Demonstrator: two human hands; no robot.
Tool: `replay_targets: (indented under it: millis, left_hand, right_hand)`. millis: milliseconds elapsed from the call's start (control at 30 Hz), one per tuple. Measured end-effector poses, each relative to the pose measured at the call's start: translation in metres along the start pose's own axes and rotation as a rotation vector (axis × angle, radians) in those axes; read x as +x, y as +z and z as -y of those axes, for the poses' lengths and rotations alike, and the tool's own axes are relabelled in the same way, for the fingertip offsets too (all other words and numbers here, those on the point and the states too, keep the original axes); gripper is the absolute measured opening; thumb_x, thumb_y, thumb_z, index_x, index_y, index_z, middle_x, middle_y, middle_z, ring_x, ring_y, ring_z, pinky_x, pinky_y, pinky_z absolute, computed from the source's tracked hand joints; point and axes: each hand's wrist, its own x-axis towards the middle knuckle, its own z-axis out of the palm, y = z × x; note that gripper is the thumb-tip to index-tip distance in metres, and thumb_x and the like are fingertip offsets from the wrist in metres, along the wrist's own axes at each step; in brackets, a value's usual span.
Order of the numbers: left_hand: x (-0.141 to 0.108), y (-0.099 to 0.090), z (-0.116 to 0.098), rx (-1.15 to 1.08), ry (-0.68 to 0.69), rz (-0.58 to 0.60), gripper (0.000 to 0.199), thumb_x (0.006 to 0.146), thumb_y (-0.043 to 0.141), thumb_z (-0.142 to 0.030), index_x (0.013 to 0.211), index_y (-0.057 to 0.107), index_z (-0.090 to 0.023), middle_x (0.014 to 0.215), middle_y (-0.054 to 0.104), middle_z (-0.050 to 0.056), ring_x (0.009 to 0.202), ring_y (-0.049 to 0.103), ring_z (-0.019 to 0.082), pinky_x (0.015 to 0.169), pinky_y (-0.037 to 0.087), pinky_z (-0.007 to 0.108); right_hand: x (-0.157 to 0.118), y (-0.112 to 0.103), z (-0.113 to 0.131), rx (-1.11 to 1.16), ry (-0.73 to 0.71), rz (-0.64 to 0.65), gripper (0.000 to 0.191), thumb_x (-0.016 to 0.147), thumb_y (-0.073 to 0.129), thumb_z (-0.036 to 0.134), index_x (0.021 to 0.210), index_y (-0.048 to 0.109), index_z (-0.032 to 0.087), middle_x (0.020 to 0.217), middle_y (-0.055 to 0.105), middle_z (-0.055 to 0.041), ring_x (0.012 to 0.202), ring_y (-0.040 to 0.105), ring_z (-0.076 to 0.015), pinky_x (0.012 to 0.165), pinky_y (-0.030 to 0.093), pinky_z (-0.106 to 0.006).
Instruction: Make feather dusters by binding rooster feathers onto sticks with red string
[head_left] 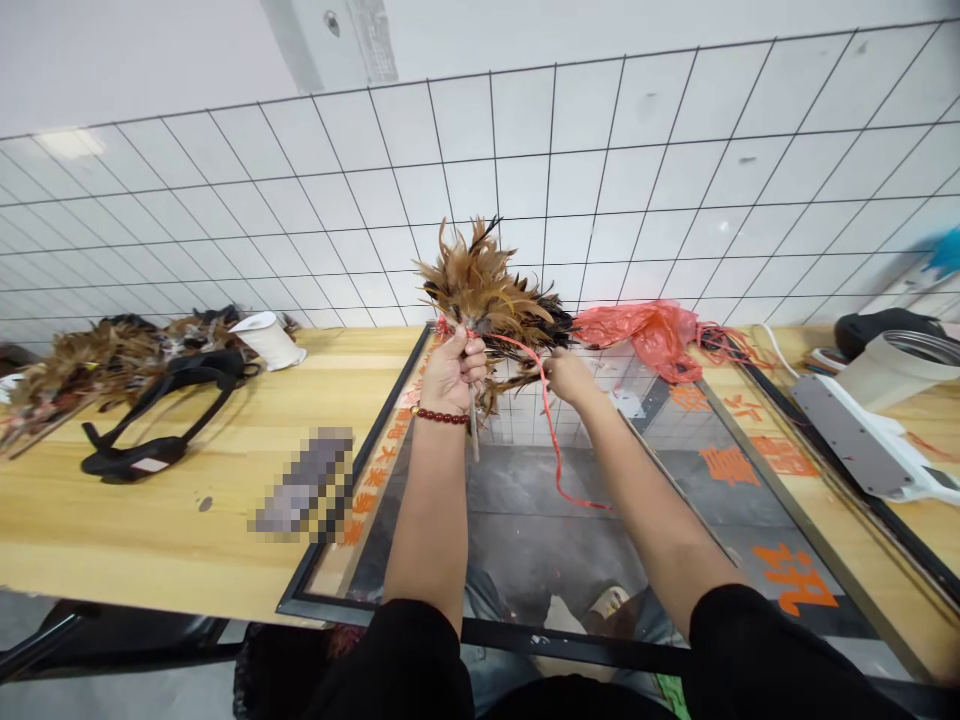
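bushy feathers (480, 280), slim rod (474, 430), wavy ribbon (556, 450)

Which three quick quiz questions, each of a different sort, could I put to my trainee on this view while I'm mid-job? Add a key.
1. Multiple choice: what color are the wrist beads? A: blue. B: dark red. C: white.
2. True or false: in the picture, the red plastic bag lies to the right of the brown feathers above the left hand.
3. Short answer: which hand grips the stick below those feathers?

Key
1. B
2. True
3. The left hand
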Motion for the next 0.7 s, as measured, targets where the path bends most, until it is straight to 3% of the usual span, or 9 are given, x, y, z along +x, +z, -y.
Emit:
replay_targets:
  millis: [133, 200, 233, 300, 367, 433, 700]
  left_hand:
    - [0.013, 0.002, 0.021, 0.064, 0.07, -0.065, 0.024, 0.094, 0.053, -0.026, 0.075, 0.04, -0.017, 0.057, 0.043, -0.006, 0.036, 0.023, 0.0, 0.033, 0.014, 0.01]
    - [0.016, 0.006, 0.033, 0.1, 0.11, -0.081, 0.023, 0.096, 0.048, -0.023, 0.075, 0.041, -0.017, 0.058, 0.047, -0.005, 0.036, 0.024, 0.0, 0.034, 0.013, 0.011]
    - [0.017, 0.009, 0.038, 0.116, 0.118, -0.083, 0.023, 0.097, 0.046, -0.022, 0.075, 0.042, -0.016, 0.058, 0.049, -0.004, 0.035, 0.025, 0.0, 0.034, 0.013, 0.011]
    - [0.016, 0.014, 0.046, 0.146, 0.116, -0.082, 0.022, 0.096, 0.047, -0.021, 0.075, 0.045, -0.015, 0.059, 0.052, -0.003, 0.035, 0.025, -0.001, 0.034, 0.013, 0.011]
    - [0.014, 0.018, 0.05, 0.18, 0.112, -0.082, 0.022, 0.093, 0.054, -0.025, 0.075, 0.047, -0.014, 0.057, 0.05, -0.004, 0.035, 0.026, -0.001, 0.034, 0.013, 0.012]
    - [0.012, 0.02, 0.052, 0.221, 0.106, -0.084, 0.027, 0.087, 0.064, -0.029, 0.072, 0.047, -0.015, 0.054, 0.045, -0.006, 0.034, 0.026, -0.001, 0.034, 0.012, 0.013]
    - [0.012, 0.022, 0.065, 0.305, 0.124, -0.028, 0.029, 0.082, 0.068, -0.033, 0.073, 0.048, -0.015, 0.057, 0.045, -0.006, 0.037, 0.029, 0.0, 0.036, 0.015, 0.013]
  right_hand:
    - [-0.014, -0.045, -0.017, 0.404, 0.284, -0.365, 0.02, 0.079, 0.057, 0.022, 0.091, 0.072, 0.015, 0.084, 0.07, -0.0078, 0.079, 0.061, -0.0191, 0.075, 0.046, -0.03]
    - [-0.025, -0.066, -0.004, 0.751, 0.255, -0.498, 0.022, 0.076, 0.059, 0.031, 0.087, 0.068, 0.015, 0.077, 0.067, -0.0043, 0.069, 0.058, -0.0159, 0.068, 0.046, -0.028]
    - [-0.03, -0.074, 0.008, 0.926, 0.2, -0.498, 0.023, 0.075, 0.06, 0.035, 0.085, 0.067, 0.016, 0.075, 0.066, -0.0032, 0.065, 0.056, -0.0143, 0.064, 0.045, -0.027]
    - [-0.038, -0.083, 0.036, 1.173, 0.082, -0.379, 0.026, 0.069, 0.066, 0.04, 0.077, 0.064, 0.016, 0.07, 0.063, -0.0011, 0.06, 0.052, -0.0117, 0.059, 0.043, -0.026]
    - [-0.041, -0.083, 0.06, 1.247, 0.041, -0.246, 0.03, 0.062, 0.073, 0.043, 0.067, 0.06, 0.017, 0.062, 0.056, 0.0013, 0.057, 0.046, -0.0102, 0.056, 0.039, -0.025]
    - [-0.04, -0.077, 0.075, 1.23, 0.074, -0.203, 0.036, 0.058, 0.077, 0.047, 0.06, 0.056, 0.017, 0.057, 0.05, 0.0029, 0.055, 0.042, -0.0096, 0.053, 0.036, -0.025]
    - [-0.03, -0.063, 0.069, 1.214, 0.105, -0.382, 0.042, 0.056, 0.077, 0.05, 0.059, 0.049, 0.02, 0.058, 0.048, 0.0037, 0.057, 0.043, -0.0102, 0.055, 0.037, -0.025]
